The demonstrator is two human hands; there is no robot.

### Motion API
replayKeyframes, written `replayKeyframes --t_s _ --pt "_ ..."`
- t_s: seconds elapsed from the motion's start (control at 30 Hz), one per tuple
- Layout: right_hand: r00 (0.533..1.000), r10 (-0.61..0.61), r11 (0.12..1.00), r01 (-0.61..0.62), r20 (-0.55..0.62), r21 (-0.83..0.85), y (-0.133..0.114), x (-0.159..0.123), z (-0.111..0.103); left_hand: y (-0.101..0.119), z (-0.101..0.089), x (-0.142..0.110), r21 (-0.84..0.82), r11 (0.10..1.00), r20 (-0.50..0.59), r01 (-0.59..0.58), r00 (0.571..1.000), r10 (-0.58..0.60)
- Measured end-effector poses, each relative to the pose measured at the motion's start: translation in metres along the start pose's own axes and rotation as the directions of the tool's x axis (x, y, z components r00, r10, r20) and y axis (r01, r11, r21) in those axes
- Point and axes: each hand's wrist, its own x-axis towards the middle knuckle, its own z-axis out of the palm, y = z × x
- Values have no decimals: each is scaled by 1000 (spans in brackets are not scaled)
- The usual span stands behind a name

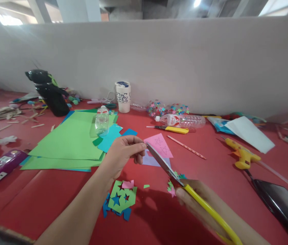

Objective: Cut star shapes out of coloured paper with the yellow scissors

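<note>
My right hand [195, 195] is closed around scissors [201, 200] with long yellow handles, their metal blades pointing up and left. At the blade tips, the thumb and fingers of my left hand [127, 151] are pinched together. Whatever lies between those fingertips is too small or hidden to make out. Just beyond the blades is pink paper [159, 144] with two stars drawn on it, overlapping a purple sheet [150, 161]. Small cut paper stars [171, 187] lie by my right hand. Below my left wrist rests a green scrap [130, 200] with star-shaped holes, over blue scraps [126, 214].
Green sheets [67, 139] and a small plastic bottle [102, 120] are left. Behind stand a black flask [49, 95] and white cup [123, 97]. A lying bottle [182, 120], yellow cutter [177, 130], pencil [186, 147] and glue gun [243, 154] are right.
</note>
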Motion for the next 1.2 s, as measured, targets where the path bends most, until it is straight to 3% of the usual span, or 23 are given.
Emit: replayKeyframes --t_s 0.2,0.37,0.8,1.2 --pt "996 -81 991 76 -44 -108 2 2 -1 1 -1 0 -4 1000 -1 19 1000 -19" --pt "994 -77 980 61 -78 -192 -3 0 -1 0 -1 0 10 1000 0 21 1000 -21" --pt "994 -81 974 62 -77 -219 7 5 -1 1 3 1 47 998 -66 38 997 -35" --pt "996 -47 986 33 -81 -163 0 4 1 -3 3 2 83 996 -81 -22 996 29"
